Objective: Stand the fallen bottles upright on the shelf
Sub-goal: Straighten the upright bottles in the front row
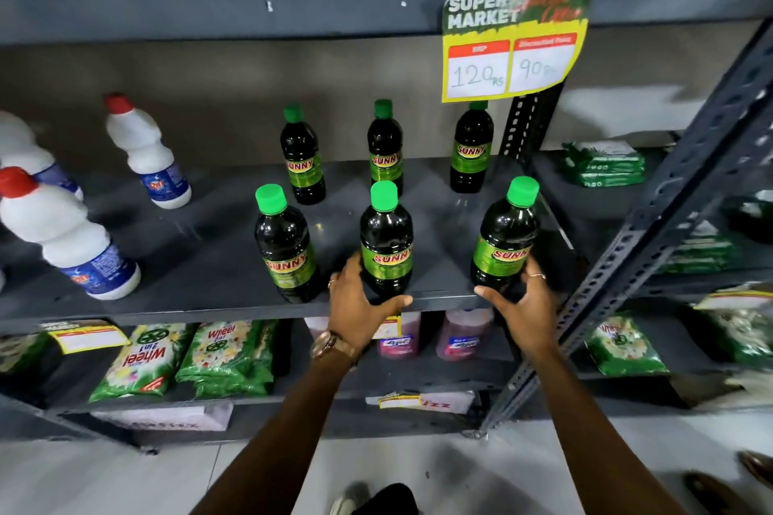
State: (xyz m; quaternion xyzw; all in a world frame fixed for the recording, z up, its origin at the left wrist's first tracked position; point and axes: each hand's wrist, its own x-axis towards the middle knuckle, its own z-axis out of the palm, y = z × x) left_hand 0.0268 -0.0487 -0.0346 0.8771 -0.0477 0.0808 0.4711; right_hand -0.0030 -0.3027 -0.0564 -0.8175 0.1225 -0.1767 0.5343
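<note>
Several dark "Sunny" bottles with green caps stand upright on the grey shelf [200, 263], in a back row and a front row. My left hand [359, 297] cups the base of the front middle bottle [387, 243], thumb and fingers around it. My right hand [523, 301] wraps the base of the front right bottle [506, 238], which leans slightly. The front left bottle [286, 247] stands free. Behind them stand three more bottles: back left bottle [303, 159], back middle bottle [385, 146], back right bottle [472, 151].
White bottles with red caps [67, 238] stand at the shelf's left. A yellow price sign [514, 46] hangs from the shelf above. Green detergent packs [142, 360] and pink bottles [462, 334] fill the lower shelf. A slotted metal upright [652, 230] rises at the right.
</note>
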